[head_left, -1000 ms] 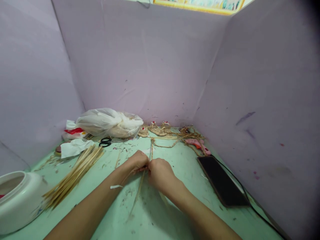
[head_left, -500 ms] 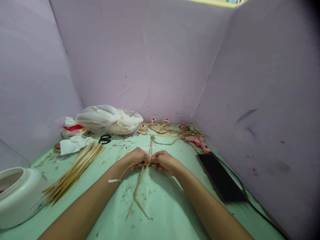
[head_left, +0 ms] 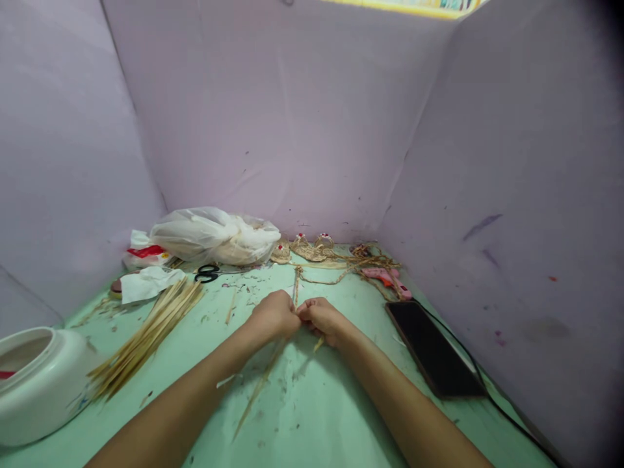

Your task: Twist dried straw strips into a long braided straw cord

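Hands, two: left hand and right hand pinch one braided straw cord.

Lilac partition walls, scuffed mint-green tabletop, soft light

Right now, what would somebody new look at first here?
Probably the left hand and right hand, pinched together on a braided straw cord mid-table. Next, the bundle of straw strips lying left, and the dark phone lying right.

Soft even light, dark-vignetted right edge.
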`<action>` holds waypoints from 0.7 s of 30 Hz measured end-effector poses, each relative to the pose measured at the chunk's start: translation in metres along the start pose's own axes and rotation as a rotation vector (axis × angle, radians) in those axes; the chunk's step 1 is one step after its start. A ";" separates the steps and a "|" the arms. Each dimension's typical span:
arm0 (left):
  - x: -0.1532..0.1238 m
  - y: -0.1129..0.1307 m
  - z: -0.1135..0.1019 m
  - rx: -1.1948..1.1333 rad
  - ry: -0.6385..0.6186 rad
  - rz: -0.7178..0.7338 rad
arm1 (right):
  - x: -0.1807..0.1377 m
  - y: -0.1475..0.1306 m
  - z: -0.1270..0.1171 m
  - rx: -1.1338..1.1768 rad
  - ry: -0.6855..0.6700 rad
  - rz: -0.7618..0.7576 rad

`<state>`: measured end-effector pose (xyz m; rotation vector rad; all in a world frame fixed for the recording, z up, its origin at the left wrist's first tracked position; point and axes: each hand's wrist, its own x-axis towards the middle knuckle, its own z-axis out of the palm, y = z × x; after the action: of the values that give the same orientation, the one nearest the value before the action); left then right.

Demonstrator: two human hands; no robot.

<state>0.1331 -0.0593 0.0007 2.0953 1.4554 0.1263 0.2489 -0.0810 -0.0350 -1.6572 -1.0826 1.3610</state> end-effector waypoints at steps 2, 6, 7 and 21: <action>-0.009 0.007 0.005 0.055 0.104 0.029 | -0.002 -0.001 0.002 0.086 0.011 0.014; -0.009 0.006 -0.003 0.008 -0.007 0.046 | -0.002 -0.001 0.002 0.134 -0.026 -0.010; -0.006 0.003 -0.009 -0.050 -0.068 0.029 | -0.002 -0.001 0.001 0.123 -0.038 -0.024; 0.027 -0.023 0.012 -0.834 -0.440 -0.181 | -0.004 0.005 -0.005 0.066 -0.045 -0.115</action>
<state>0.1296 -0.0346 -0.0279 1.2137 1.0547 0.1547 0.2544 -0.0868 -0.0370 -1.5002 -1.1287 1.3504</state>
